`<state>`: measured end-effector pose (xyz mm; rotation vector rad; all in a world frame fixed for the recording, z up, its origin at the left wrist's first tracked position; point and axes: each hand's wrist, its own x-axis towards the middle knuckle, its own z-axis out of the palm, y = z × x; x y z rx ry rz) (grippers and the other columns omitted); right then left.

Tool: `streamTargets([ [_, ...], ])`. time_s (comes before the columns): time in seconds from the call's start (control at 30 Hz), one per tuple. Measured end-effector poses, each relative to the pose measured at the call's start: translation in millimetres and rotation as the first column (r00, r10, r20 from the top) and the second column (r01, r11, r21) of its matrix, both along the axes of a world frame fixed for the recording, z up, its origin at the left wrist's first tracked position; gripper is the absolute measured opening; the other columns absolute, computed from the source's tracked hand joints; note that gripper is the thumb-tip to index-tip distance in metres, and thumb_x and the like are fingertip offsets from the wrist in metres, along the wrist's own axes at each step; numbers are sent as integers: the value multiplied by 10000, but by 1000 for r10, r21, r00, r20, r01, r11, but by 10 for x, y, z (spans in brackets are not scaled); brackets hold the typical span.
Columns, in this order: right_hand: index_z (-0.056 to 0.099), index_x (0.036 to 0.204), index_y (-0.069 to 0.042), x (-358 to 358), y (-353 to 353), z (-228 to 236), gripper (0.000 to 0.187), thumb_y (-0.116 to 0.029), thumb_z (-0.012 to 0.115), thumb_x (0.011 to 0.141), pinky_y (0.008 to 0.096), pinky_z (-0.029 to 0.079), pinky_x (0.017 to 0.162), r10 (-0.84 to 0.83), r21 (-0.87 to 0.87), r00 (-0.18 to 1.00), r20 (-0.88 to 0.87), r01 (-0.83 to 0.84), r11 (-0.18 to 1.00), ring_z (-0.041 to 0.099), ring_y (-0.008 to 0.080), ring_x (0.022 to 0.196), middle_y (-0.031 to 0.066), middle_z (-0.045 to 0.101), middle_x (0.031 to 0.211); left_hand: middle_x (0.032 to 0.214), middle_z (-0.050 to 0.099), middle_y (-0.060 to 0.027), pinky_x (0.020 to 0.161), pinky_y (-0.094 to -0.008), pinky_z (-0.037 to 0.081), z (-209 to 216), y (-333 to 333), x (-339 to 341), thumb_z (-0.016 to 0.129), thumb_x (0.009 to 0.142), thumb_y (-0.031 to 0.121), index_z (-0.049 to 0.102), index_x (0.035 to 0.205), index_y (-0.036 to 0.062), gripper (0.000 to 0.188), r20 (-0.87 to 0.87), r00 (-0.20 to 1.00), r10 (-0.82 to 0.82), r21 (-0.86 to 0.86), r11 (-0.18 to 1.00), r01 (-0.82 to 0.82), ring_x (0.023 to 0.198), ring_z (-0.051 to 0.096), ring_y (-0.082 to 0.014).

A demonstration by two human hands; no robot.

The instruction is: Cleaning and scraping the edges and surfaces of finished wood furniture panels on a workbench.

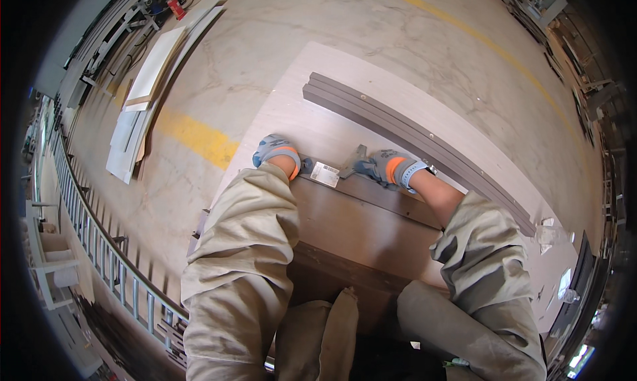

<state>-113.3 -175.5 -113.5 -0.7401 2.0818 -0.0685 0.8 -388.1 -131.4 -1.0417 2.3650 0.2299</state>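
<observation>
A long brown profile bar [385, 196] lies across the pale work surface in front of me, with a white label [325, 174] near its left end. My left hand [275, 153], in a grey-blue glove with an orange cuff, is closed round that left end; its fingertips are partly hidden. To the right of the label, my right hand [385, 167], gloved alike, is closed on a small grey angled metal piece [356, 157] at the bar's upper edge. What kind of piece it is cannot be made out. A light-coloured band circles my right wrist.
Beyond my hands, more brown profiles [405, 132] lie side by side on the pale board [318, 59]. Long white panels [152, 76] rest on the floor at left, near a metal roller rack [109, 261]. Clear plastic wrapping [551, 235] sits at the board's right end.
</observation>
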Motion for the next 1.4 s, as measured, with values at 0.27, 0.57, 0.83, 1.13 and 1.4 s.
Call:
streamTargets([
  [0.27, 640, 794, -37, 119, -36, 103, 471, -460, 450, 879, 340, 449, 474, 206, 44, 978, -10, -205, 978, 582, 205, 497, 92, 603, 642, 1041, 645, -150, 806, -333, 503, 36, 8, -19, 677, 755, 218, 646, 1053, 37, 349, -55, 995, 85, 42, 996, -82, 976, 634, -262],
  [0.57, 637, 982, -40, 492, -197, 569, 445, -407, 400, 898, 399, 476, 766, 324, 150, 938, -123, -305, 940, 616, 313, 913, 167, 645, 979, 1055, 639, -151, 803, -343, 503, -91, -17, -13, 630, 777, 147, 640, 1058, 29, 305, -68, 989, 128, 1, 992, -128, 990, 628, -270],
  [0.83, 632, 973, -33, 380, -65, 282, 499, -457, 382, 898, 394, 482, 766, 294, 74, 952, -82, -288, 955, 620, 344, 855, 168, 653, 914, 1047, 636, -157, 801, -343, 503, 0, 28, -23, 646, 766, 167, 640, 1051, 28, 317, -19, 1000, 0, -22, 1000, 0, 978, 631, -273],
  [1.13, 636, 951, -39, 458, -17, 235, 506, -482, 400, 888, 397, 480, 745, 263, -66, 946, -189, -279, 958, 625, 332, 838, 163, 655, 885, 1051, 644, -144, 807, -315, 501, -90, -27, -33, 672, 754, 221, 663, 1026, 53, 320, 32, 994, -100, -40, 994, 101, 993, 626, -253],
  [1.4, 632, 993, -57, 668, -6, 239, 399, -404, 468, 883, 388, 491, 726, 321, 62, 929, -182, -315, 947, 630, 296, 897, 137, 653, 982, 1181, 590, -50, 818, -371, 498, -19, -11, -58, 686, 738, 341, 613, 1144, 147, 456, 97, 995, -24, 34, 999, 21, 1066, 588, -236],
])
